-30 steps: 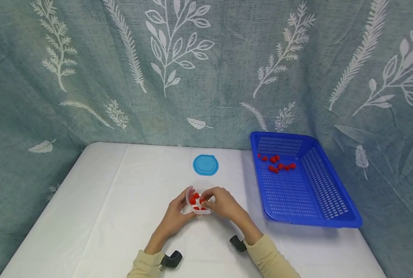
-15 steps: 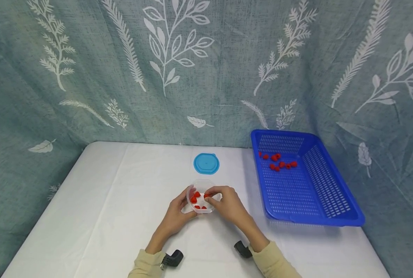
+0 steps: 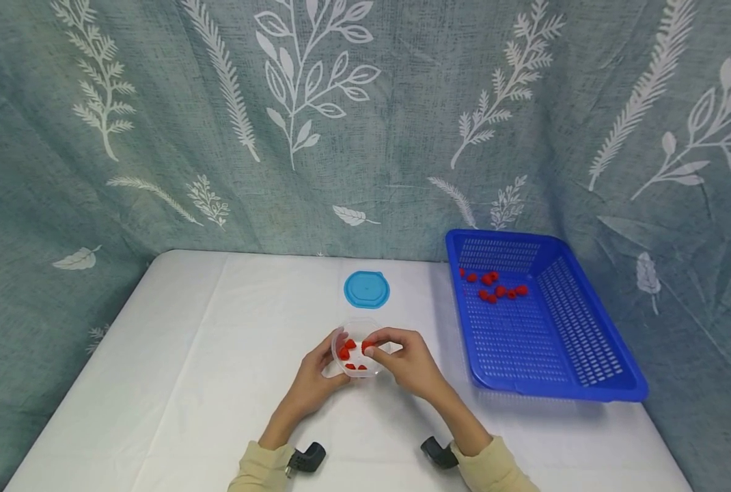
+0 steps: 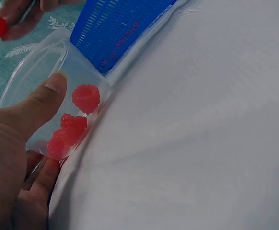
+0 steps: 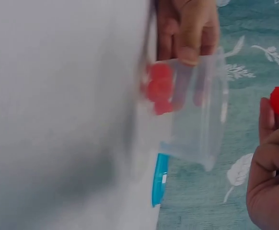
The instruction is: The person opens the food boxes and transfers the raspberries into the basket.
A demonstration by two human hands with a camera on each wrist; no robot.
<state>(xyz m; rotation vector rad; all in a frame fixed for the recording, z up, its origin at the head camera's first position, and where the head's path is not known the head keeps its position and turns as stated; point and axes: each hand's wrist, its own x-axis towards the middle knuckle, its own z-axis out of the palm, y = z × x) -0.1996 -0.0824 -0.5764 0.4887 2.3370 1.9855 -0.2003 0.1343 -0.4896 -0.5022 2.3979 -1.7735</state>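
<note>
My left hand (image 3: pixel 311 384) grips the side of a clear plastic tub (image 4: pixel 47 51), its thumb on the near wall and other fingers round the far side. Several red raspberries (image 4: pixel 86 98) lie at the bottom of the tub, seen through its wall in both wrist views. Between thumb and fingertips, my right hand (image 3: pixel 411 363) pinches another raspberry (image 5: pixel 277 101). In the wrist views that raspberry is above the tub's rim, apart from the others. The tub is uncovered, and its blue lid (image 3: pixel 367 290) lies flat on the table behind it.
A blue slotted basket (image 3: pixel 528 352) stands at the right of the white-covered table (image 3: pixel 218 355), with several raspberries (image 3: pixel 499 292) toward its back left. A green leaf-patterned curtain (image 3: pixel 365 191) hangs behind the table.
My right hand has drawn a little to the right and up from inside the tub, still pinching the raspberry. My left hand keeps its hold on the tub in place.
</note>
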